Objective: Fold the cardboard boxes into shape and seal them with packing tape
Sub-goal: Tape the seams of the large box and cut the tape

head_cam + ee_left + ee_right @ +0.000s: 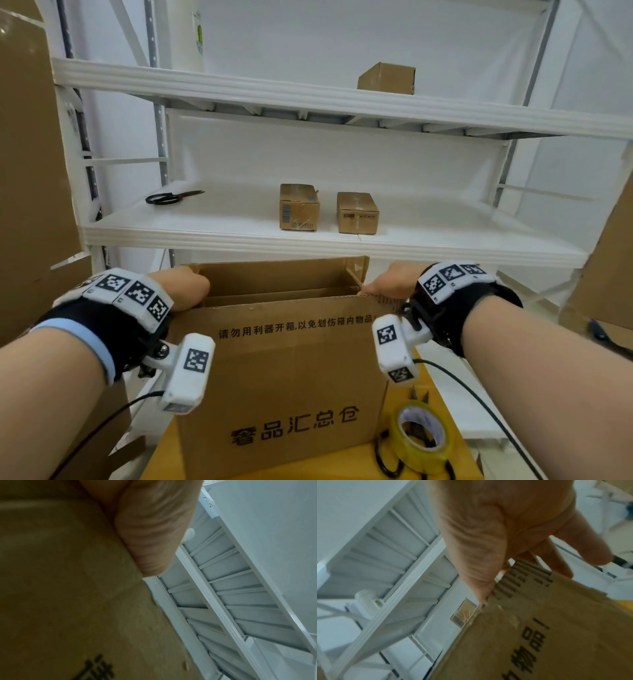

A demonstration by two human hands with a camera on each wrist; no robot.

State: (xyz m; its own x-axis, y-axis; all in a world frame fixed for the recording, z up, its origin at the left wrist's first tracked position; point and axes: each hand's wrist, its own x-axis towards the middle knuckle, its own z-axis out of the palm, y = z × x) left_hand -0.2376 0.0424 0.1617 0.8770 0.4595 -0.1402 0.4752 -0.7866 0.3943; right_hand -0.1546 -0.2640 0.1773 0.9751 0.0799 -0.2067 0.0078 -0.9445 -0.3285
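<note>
The box (284, 370) stands open-topped on a yellow surface (455, 404) in front of the white shelves (239, 236), with the tape roll (422, 435) just beside its right foot. The left hand (185, 289) hooks over the near wall's top left corner, though its fingers are hidden inside so I cannot tell how they lie, while the right hand (394, 283) pinches the top right corner, thumb and fingers pressed on the torn corrugated edge. Empty, the box should be light and stiff along its creases but easily crushed or torn at that frayed edge, so grips near the corners and folds look safest.
</note>
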